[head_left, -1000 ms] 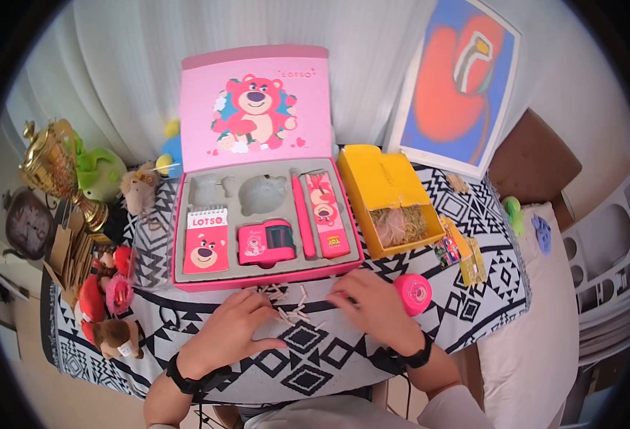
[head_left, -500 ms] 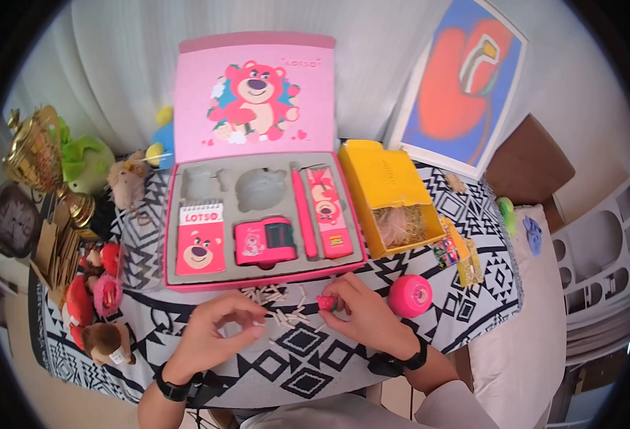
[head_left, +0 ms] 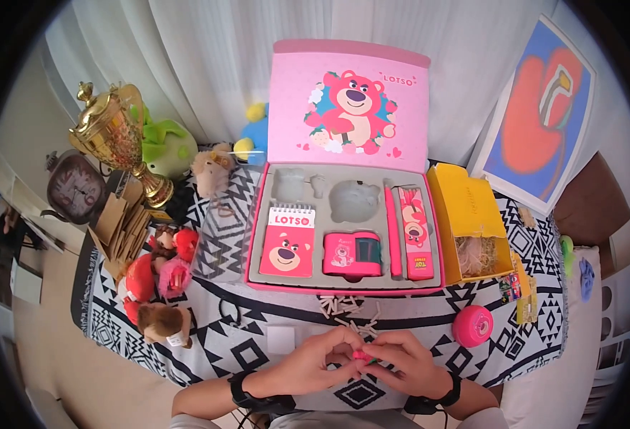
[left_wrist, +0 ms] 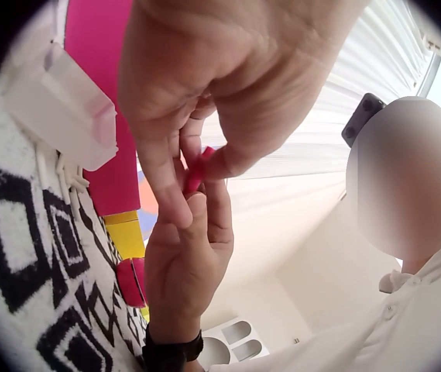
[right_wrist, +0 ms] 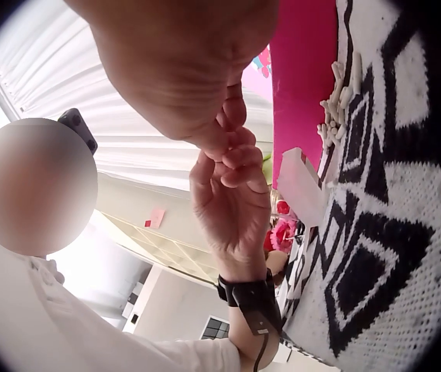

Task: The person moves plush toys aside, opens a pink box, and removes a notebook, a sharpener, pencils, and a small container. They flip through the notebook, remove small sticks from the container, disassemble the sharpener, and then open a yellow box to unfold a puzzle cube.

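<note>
Both hands point(head_left: 358, 361), perhaps pinching something pink point(head_left: 361, 355).

A pink box point(head_left: 343, 289) sits on patterned cloth point(head_left: 416, 307); white sticks point(head_left: 340, 307) too.

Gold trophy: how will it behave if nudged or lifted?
The gold trophy would probably tip easily, its wide cup sitting above a narrow stem. Its shiny surface may feel slippery. Its crisp outline suggests a stiff body.

I see a notepad point(head_left: 287, 250) in the box point(head_left: 343, 289), a trophy point(head_left: 118, 136) at its ten o'clock, a tub point(head_left: 472, 326) at four, sticks point(head_left: 338, 307) at six.
</note>
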Motion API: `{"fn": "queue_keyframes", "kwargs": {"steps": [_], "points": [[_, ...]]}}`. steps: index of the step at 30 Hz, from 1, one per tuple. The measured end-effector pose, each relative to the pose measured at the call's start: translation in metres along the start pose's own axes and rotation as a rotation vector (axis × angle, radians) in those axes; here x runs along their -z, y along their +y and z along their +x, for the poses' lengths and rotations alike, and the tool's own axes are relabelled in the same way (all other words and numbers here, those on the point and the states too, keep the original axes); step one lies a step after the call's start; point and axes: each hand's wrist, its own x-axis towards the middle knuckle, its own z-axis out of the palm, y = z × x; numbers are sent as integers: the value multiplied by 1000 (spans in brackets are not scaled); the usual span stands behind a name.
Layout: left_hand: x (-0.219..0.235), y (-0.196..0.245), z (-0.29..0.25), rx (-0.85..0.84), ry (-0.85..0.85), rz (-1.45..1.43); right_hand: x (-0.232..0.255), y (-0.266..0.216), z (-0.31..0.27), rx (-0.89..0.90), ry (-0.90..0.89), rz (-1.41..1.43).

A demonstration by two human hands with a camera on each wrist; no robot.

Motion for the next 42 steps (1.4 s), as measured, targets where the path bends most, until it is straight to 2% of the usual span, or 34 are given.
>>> {"fn": "queue_keyframes", "kwargs": {"steps": [1, 4, 8, 11, 13, 14, 15, 17, 18, 19, 20, 21, 23, 25, 27, 29, 32, 35, 36, 39, 40, 42], "points": [[2, 0, 0, 63, -6, -87, 0, 0, 0, 11, 21, -26], [5, 0, 0, 101, -27, -165, -2, -5, -1, -8, 7, -31], [7, 6, 0, 108, -32, -139, -4, 1, -4, 12, 34, 0], [11, 9, 0, 100, -69, -37, -2, 6, -3, -17, 18, 148], [9, 8, 1, 109, -77, 68, 2, 7, -5, -95, 32, 299], [6, 7, 0, 116, -88, 72, 7, 4, -4, -176, 46, 287], [0, 5, -1, 111, -74, 173, 7, 3, -5, -183, 59, 285], [-5, 4, -1, 110, -75, 269, 6, 0, -6, -509, 71, 436], [-5, 4, -1, 109, -70, 248, 5, -1, -2, -446, 120, 410], [-6, 5, -1, 110, -65, 228, 4, 3, -2, -457, 130, 408], [-12, 5, 1, 51, -38, 223, 2, 8, -3, -427, 122, 366], [-15, 1, 0, 65, -42, 211, 1, 10, -5, -401, 107, 328], [-18, -4, 0, 73, -10, 200, 2, 8, -4, -419, 104, 388], [-20, -6, 0, 88, 28, 138, 5, 7, -4, -604, 58, 608], [-12, -5, 1, 186, -11, 39, 7, 4, 1, -604, 23, 619], [-13, 0, 0, 191, 3, 13, 8, 4, 3, -738, -46, 815], [-9, 3, -2, 155, 30, -43, 8, 8, 0, -727, -120, 915], [6, 16, -5, 29, 153, -241, 3, 13, -3, -789, -38, 984], [10, 20, -3, -17, 290, -297, 3, 14, -2, -804, -33, 921], [28, 35, -1, -214, 426, -179, 4, 10, -1, -818, 7, 836], [26, 45, 2, -234, 500, -70, 4, 9, 0, -798, 4, 823], [28, 57, 7, -230, 545, -26, 1, 12, -1, -767, -9, 815]]}}
